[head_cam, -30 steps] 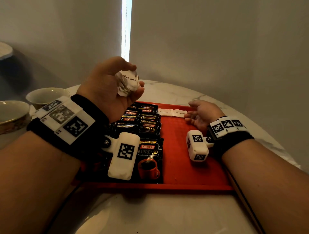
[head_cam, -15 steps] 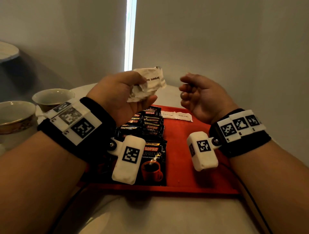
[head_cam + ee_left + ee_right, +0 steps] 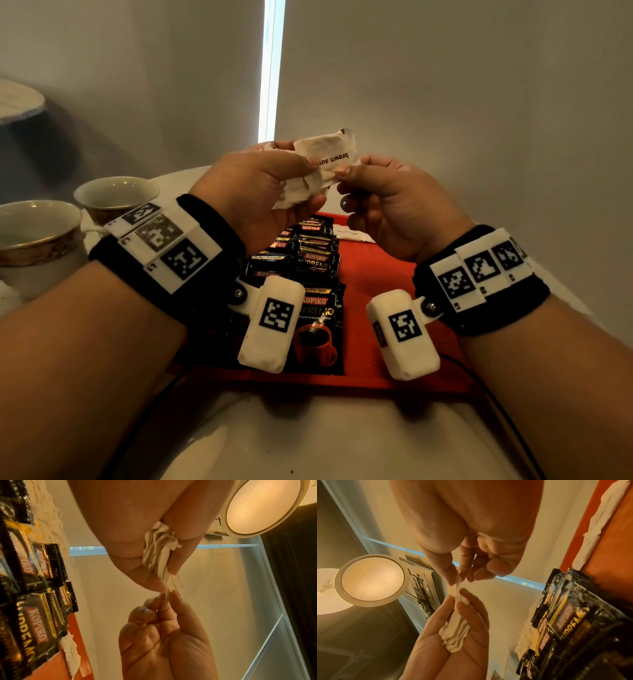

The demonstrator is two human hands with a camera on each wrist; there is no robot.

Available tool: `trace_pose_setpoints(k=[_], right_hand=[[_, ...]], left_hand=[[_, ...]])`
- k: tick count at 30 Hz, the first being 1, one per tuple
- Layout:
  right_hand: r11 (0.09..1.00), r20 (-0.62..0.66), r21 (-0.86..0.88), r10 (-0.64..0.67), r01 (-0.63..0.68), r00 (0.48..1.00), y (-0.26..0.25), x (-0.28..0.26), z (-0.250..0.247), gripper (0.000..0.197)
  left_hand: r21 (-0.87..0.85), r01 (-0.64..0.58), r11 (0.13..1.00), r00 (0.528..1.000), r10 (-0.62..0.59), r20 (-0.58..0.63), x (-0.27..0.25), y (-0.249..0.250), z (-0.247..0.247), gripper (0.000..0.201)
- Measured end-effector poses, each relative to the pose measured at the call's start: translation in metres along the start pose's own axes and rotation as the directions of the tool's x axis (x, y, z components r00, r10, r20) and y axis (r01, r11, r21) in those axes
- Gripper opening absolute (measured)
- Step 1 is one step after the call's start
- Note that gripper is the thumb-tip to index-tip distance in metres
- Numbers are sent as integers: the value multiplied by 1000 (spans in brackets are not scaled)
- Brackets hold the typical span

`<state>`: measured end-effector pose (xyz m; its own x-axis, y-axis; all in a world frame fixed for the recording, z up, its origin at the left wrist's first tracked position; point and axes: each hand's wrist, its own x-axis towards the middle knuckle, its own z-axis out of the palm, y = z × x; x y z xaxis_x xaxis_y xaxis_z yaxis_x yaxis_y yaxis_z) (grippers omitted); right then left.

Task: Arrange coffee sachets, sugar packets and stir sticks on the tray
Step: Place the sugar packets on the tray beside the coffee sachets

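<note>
Since the sugar packets (image 3: 317, 171) come bunched, both hands are raised above the tray (image 3: 380, 270) to peel one off. The left hand (image 3: 260, 195) has thumb and fingers curled round the crumpled wad, keeping the rest together in the palm. The right hand (image 3: 387, 202) pinches the free end of the top packet between thumb and forefinger, other fingers curled in; likely a pull to separate it. "brown su…" print faces the head camera.

On the tray, coffee sachets (image 3: 308, 270) lie in overlapping rows on its left half, filling it front to back. That leaves the right half bare, presumably for what's left. Two white sugar packets already lie flat at the tray's far edge (image 3: 349, 233), just right of the sachets, so the one being freed likely goes beside them.

No stir sticks visible anywhere. Left of the tray, two cups (image 3: 113, 197) stand on the table. Sugar stage partway; sticks not started.
</note>
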<state>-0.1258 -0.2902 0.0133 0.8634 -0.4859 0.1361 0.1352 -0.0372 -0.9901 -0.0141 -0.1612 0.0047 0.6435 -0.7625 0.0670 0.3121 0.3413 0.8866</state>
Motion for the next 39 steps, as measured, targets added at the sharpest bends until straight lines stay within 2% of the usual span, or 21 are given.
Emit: trace_pose_setpoints(k=[3, 7, 9, 11, 13, 15, 18, 19, 22, 23, 27, 32, 37, 39], right_hand=[[1000, -10, 23, -10, 11, 1000, 1, 1, -1, 7], [991, -72, 121, -52, 60, 996, 1, 3, -6, 13], [981, -81, 173, -80, 93, 994, 1, 3, -6, 26], [980, -70, 171, -90, 101, 994, 0, 3, -5, 39], [987, -39, 127, -95, 99, 995, 0, 2, -3, 31], [989, -4, 109, -101, 101, 995, 1, 1, 0, 29], [988, 14, 119, -104, 102, 994, 0, -1, 3, 29], [987, 14, 129, -100, 98, 995, 0, -2, 3, 30], [987, 4, 122, -105, 104, 994, 1, 0, 1, 24], [988, 0, 112, -106, 105, 994, 2, 0, 0, 24], [995, -16, 63, -77, 78, 997, 3, 2, -4, 16], [993, -38, 98, -55, 59, 998, 4, 4, -6, 6], [990, -42, 121, -63, 67, 997, 4, 5, -7, 8], [986, -84, 148, -60, 72, 995, 5, 9, -12, 7]], left_hand=[[17, 18, 1000, 1000, -18, 6, 0, 1, 0, 21], [26, 33, 999, 999, -32, -28, 0, 3, -2, 33], [15, 25, 1000, 999, -25, -30, 0, 3, -2, 36], [-12, 37, 999, 999, -38, -24, 0, 3, -2, 30], [-37, 69, 997, 997, -68, 26, 0, 2, -4, 24], [11, 91, 996, 992, -92, 90, 0, 1, -6, 47], [129, 51, 990, 981, -74, 180, -2, -1, -3, 53], [147, 48, 988, 982, -74, 175, -4, -1, -1, 48], [112, 51, 992, 992, -63, 107, -7, 0, 2, 16], [97, 50, 994, 995, -59, 84, -6, 1, 2, 13], [42, 21, 999, 1000, -21, 16, -4, 1, 0, 17], [38, 15, 999, 1000, -14, -6, -2, 1, 1, 11], [52, 23, 998, 1000, -24, 8, -2, 0, 0, 15], [40, 22, 999, 1000, -21, -10, -2, 0, 0, 18]])
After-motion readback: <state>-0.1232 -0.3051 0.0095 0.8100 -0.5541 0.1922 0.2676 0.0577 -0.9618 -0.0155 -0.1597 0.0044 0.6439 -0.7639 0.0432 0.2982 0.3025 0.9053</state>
